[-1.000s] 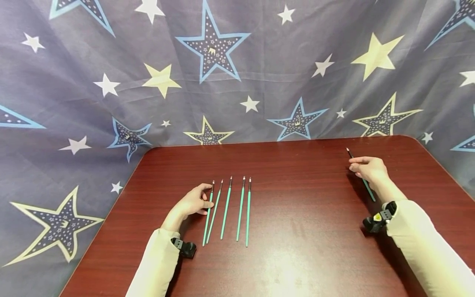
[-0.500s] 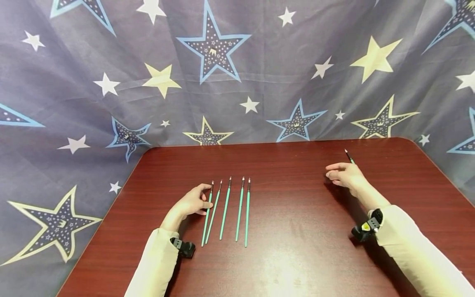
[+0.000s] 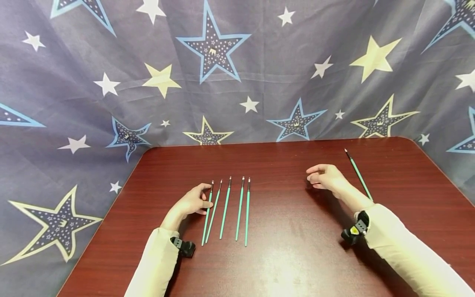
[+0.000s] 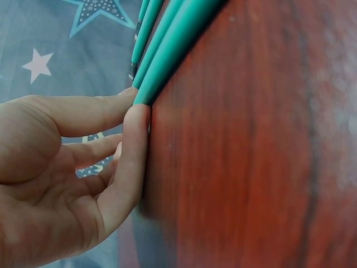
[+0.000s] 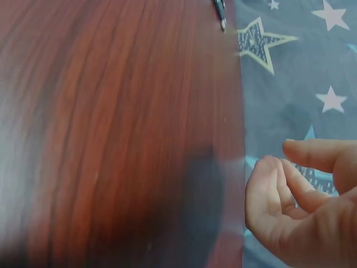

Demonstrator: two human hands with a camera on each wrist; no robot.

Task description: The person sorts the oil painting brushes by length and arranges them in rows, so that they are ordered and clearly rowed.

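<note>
My left hand (image 3: 193, 201) rests at the left end of a row of several slim paintbrushes with turquoise handles. Its thumb and index finger are at the leftmost paintbrush (image 3: 207, 218), pinching it near the dark ferrule. In the left wrist view, the turquoise handle (image 4: 167, 61) runs up from between those fingertips (image 4: 136, 114). My right hand (image 3: 326, 178) hovers over the right part of the table, fingers loosely bent, holding nothing. A single paintbrush (image 3: 358, 171) lies slanted behind it, its lower end by the sleeve; its tip (image 5: 223, 23) shows in the right wrist view.
Other paintbrushes (image 3: 225, 212) lie side by side, bristles away from me, just right of the left hand. The dark red wooden table (image 3: 289, 231) ends at a grey star-patterned cloth (image 3: 259, 82) behind. A small black camera (image 3: 187, 249) sits on the left wrist.
My right hand has let go of the single paintbrush at the right and moved left, leaving it on the table. The left hand and the row of paintbrushes stay in place.
</note>
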